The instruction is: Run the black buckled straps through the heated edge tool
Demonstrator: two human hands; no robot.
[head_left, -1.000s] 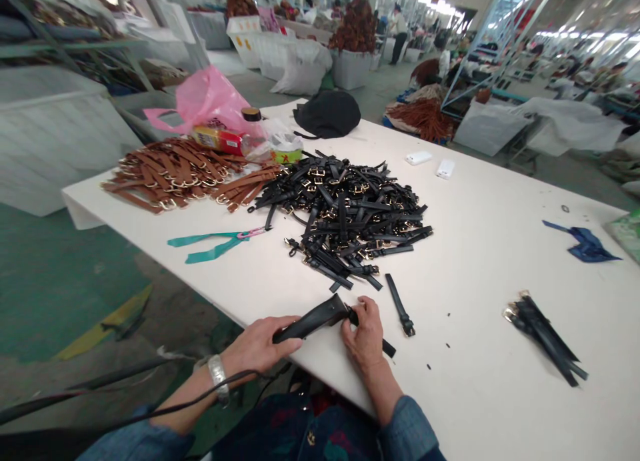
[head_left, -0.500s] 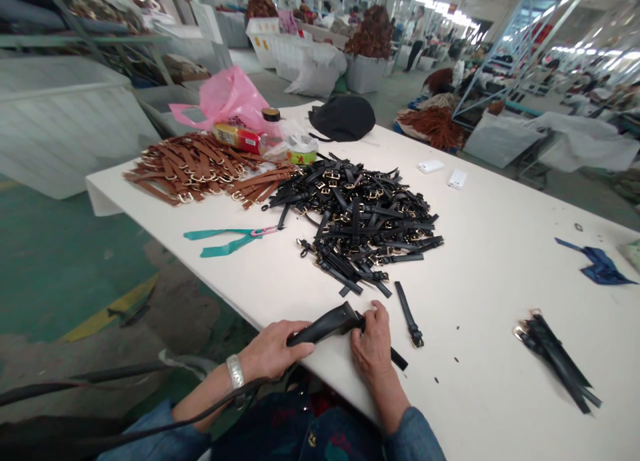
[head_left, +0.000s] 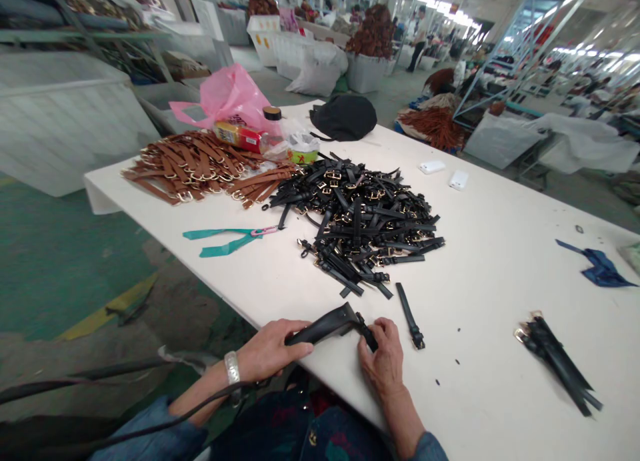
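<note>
My left hand (head_left: 275, 346), with a silver bracelet at its wrist, is closed round a black tool with a flared end (head_left: 327, 324) at the table's front edge. Dark cords (head_left: 210, 407) run up toward this hand; I cannot see whether they join the tool. My right hand (head_left: 384, 357) grips a short black buckle strap (head_left: 367, 332), whose upper end meets the tool's broad end. The strap's lower part is hidden under my fingers. Just right of this hand lies another black buckle strap (head_left: 411, 317). Beyond both hands rises a large pile of black buckle straps (head_left: 360, 221).
Brown buckle straps (head_left: 195, 164) are heaped at the back left, before a pink bag (head_left: 233, 97). Teal-handled scissors (head_left: 227, 244) lie left of the black pile. A small bundle of black straps (head_left: 557, 361) is at the right. A black cap (head_left: 344, 117) sits at the back.
My right hand has shifted slightly right, showing more of the strap beside the tool. The strap end that stuck out below this hand is now out of sight. My left hand is nearly still.
</note>
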